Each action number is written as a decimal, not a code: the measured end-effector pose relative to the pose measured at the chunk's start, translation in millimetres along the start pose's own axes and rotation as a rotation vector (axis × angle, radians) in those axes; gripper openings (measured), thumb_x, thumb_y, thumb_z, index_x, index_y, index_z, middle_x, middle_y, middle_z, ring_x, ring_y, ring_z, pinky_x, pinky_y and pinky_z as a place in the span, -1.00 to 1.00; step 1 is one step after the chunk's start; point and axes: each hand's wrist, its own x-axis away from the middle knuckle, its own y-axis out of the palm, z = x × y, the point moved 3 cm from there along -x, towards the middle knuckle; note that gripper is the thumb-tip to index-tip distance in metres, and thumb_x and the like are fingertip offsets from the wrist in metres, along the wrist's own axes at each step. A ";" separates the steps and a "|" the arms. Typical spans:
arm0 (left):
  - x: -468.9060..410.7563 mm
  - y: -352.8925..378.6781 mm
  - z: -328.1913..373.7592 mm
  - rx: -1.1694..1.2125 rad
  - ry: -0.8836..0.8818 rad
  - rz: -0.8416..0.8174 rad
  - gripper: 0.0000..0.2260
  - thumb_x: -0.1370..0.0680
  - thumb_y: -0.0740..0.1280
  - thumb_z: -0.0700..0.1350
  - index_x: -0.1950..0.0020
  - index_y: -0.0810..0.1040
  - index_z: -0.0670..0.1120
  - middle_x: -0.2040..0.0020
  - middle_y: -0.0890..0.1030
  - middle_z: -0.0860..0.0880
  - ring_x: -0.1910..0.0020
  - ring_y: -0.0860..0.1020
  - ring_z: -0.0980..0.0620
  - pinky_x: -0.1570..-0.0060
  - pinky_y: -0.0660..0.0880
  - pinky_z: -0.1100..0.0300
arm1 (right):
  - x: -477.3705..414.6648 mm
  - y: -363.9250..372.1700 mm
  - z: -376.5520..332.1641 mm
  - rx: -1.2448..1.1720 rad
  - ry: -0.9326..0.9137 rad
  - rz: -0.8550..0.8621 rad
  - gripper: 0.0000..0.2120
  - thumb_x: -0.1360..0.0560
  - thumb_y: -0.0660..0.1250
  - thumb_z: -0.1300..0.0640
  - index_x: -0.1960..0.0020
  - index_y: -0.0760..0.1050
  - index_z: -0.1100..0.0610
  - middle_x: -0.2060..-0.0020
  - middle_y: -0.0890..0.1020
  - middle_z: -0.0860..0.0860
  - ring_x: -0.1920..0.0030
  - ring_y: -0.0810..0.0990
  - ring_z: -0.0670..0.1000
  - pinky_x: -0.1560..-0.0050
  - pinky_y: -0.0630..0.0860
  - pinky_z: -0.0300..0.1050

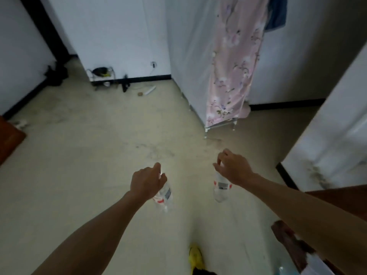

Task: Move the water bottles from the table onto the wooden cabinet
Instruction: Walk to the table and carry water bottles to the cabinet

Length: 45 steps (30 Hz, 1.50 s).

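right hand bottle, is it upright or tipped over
Roughly upright: the water bottle hangs base-down from the right hand, which grips its neck.

The left water bottle (164, 195) is hanging in the air above the pale floor (89, 165), dangling by its top from the curled fingers of the left hand (148, 182). It is made of clear plastic and is tilting, with its base pointing down and a little to the right. Its white label is showing red patches and a grey barcode block. The right water bottle (220, 188), of the same clear plastic, is hanging nearly upright under the right hand (234, 168), whose fingers are pinching its neck. Its label is carrying the same red marks and grey block. Both caps are lying hidden behind the fingers. The two bottles are hanging well apart.
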 end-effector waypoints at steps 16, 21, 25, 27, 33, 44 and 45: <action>6.3 -20.7 -395.1 0.012 -0.860 -0.011 -0.72 -0.58 0.15 0.13 -0.12 0.42 -0.05 0.06 0.66 -0.06 0.11 0.61 -0.10 0.14 0.46 0.14 | -349.2 111.2 -382.9 -0.123 -0.638 -0.179 -0.78 -0.49 0.35 -0.01 0.05 0.54 0.15 0.08 0.55 0.10 0.19 0.60 0.24 0.17 0.45 -0.05; 21.4 -10.3 -527.6 -0.003 -0.945 -0.076 -0.71 -0.57 0.15 0.14 -0.10 0.42 -0.05 0.04 0.64 -0.06 0.05 0.60 -0.11 0.08 0.47 0.12 | -409.8 166.1 -523.8 -0.175 -0.722 -0.212 -0.79 -0.49 0.35 0.00 0.06 0.54 0.16 0.09 0.55 0.08 0.18 0.61 0.22 0.23 0.34 -0.14; 26.4 -38.0 -642.3 -0.022 -0.998 -0.040 -0.71 -0.58 0.14 0.15 -0.11 0.41 -0.04 0.09 0.64 -0.03 0.13 0.60 -0.07 0.10 0.51 0.13 | -455.3 180.1 -640.5 -0.204 -0.783 -0.233 -0.81 -0.48 0.37 0.01 0.09 0.53 0.16 0.12 0.54 0.10 0.21 0.60 0.25 0.25 0.33 -0.11; 25.0 -55.4 -687.3 -0.032 -1.024 -0.012 -0.70 -0.58 0.14 0.17 -0.12 0.41 -0.03 0.12 0.64 -0.01 0.18 0.60 -0.04 0.09 0.54 0.12 | -475.5 179.6 -686.0 -0.223 -0.803 -0.236 -0.81 -0.47 0.38 0.02 0.11 0.54 0.16 0.13 0.54 0.10 0.23 0.60 0.25 0.25 0.35 -0.10; 0.4 -80.6 -822.7 -0.040 -1.108 0.039 -0.70 -0.58 0.16 0.17 -0.12 0.43 -0.03 0.13 0.63 0.00 0.22 0.58 0.00 0.13 0.55 0.13 | -551.8 198.8 -816.2 -0.241 -0.882 -0.250 -0.81 -0.46 0.38 0.01 0.10 0.55 0.14 0.12 0.55 0.09 0.19 0.61 0.24 0.20 0.43 -0.06; -82.1 -93.9 -1071.2 0.006 -1.276 0.021 -0.74 -0.58 0.14 0.16 -0.06 0.40 0.00 0.12 0.62 0.02 0.20 0.58 0.01 0.11 0.56 0.10 | -750.8 275.7 -1067.4 -0.207 -1.092 -0.275 -0.79 -0.49 0.32 -0.04 0.05 0.55 0.10 0.05 0.55 0.05 0.12 0.62 0.18 0.18 0.42 -0.10; -85.3 -100.3 -1084.8 0.002 -1.289 0.039 -0.75 -0.58 0.15 0.15 -0.05 0.40 0.00 0.12 0.62 0.02 0.20 0.58 0.02 0.12 0.55 0.11 | -762.3 274.7 -1084.9 -0.204 -1.108 -0.270 -0.79 -0.49 0.32 -0.04 0.05 0.54 0.10 0.05 0.55 0.05 0.13 0.62 0.17 0.18 0.43 -0.09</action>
